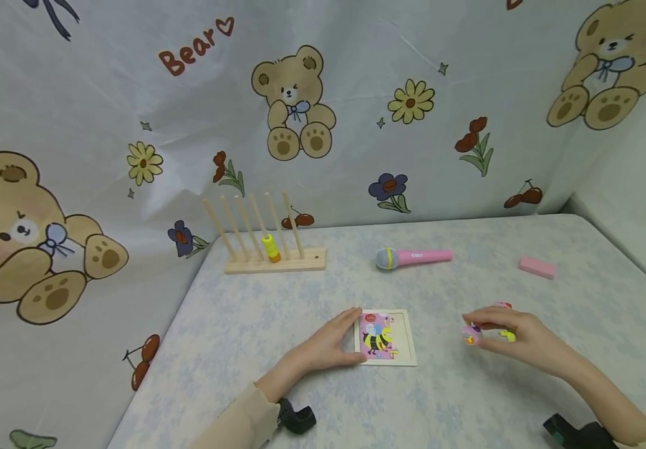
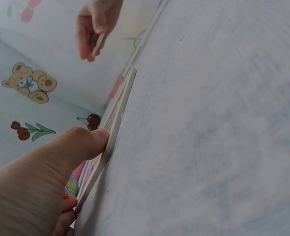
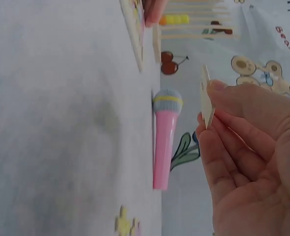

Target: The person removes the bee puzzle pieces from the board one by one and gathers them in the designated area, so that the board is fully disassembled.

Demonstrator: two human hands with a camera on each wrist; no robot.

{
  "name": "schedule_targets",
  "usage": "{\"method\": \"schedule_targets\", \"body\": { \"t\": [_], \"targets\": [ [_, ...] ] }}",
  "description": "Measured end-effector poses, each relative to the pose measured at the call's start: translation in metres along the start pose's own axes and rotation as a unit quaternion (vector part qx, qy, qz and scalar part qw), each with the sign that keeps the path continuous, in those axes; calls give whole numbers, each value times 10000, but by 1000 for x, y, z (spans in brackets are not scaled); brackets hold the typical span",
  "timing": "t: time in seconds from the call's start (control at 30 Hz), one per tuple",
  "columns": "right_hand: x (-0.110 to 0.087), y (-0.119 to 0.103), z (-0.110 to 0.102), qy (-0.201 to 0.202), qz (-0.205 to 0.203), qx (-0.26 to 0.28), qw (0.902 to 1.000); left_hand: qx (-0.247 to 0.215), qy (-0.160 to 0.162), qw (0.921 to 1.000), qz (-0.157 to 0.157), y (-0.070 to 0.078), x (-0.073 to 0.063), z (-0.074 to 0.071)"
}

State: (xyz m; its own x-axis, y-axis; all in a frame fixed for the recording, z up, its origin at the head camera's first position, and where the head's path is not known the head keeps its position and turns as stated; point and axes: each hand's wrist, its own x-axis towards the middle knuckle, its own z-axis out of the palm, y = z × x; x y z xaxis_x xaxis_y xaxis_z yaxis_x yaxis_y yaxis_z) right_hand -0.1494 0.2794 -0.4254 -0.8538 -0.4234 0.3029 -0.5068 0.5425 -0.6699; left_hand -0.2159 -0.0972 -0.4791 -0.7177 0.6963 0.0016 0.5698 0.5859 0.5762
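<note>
A wooden jigsaw puzzle tray (image 1: 411, 337) with a bee picture lies on the table. Its left part is filled with pieces, while bare wood shows along the right. My left hand (image 1: 328, 344) holds the tray by its left side, thumb at the near edge and fingers at the far corner. Off to the right, my right hand (image 1: 516, 333) pinches a puzzle piece (image 1: 471, 335) above the table between thumb and fingers. The right wrist view shows this thin piece (image 3: 207, 101) edge-on. A yellow loose piece (image 1: 507, 335) is partly hidden behind the right hand.
A pink toy microphone (image 1: 424, 256) lies beyond the tray, with a pink block (image 1: 537, 267) farther right. At the back left stands a wooden peg rack (image 1: 275, 265) with yellow and orange beads (image 1: 270, 248) on one peg. Behind the table hangs a bear-print cloth (image 1: 351, 156).
</note>
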Motion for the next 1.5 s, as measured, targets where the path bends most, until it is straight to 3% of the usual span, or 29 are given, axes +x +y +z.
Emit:
{"method": "schedule_targets", "body": {
  "t": [0.2, 0.37, 0.6, 0.87, 1.1, 1.2, 1.4, 1.5],
  "targets": [
    [-44, 23, -21, 70, 663, 83, 9977, 53, -14, 10000, 66, 0, 3, 1],
    [-61, 40, -23, 209, 707, 71, 9973, 66, -1, 9999, 91, -1, 4, 2],
    [-66, 53, -18, 259, 411, -169, 9987, 56, -49, 10000, 4, -1, 3, 3],
    [-69, 51, -18, 190, 54, -343, 9992, 35, -74, 10000, -12, 1, 3, 2],
    [-67, 49, -17, 372, -407, -1027, 9932, -9, -84, 10000, -34, 0, 2, 2],
    [-65, 47, -19, 389, -140, -1163, 9924, 16, -26, 10000, -7, -1, 2, 1],
    [-60, 44, -33, 463, 1007, -972, 9891, 11, -32, 10000, 16, -1, 3, 2],
    [-51, 36, -35, 583, 1180, -866, 9875, 25, -58, 10000, 23, -1, 2, 2]
  ]
}}
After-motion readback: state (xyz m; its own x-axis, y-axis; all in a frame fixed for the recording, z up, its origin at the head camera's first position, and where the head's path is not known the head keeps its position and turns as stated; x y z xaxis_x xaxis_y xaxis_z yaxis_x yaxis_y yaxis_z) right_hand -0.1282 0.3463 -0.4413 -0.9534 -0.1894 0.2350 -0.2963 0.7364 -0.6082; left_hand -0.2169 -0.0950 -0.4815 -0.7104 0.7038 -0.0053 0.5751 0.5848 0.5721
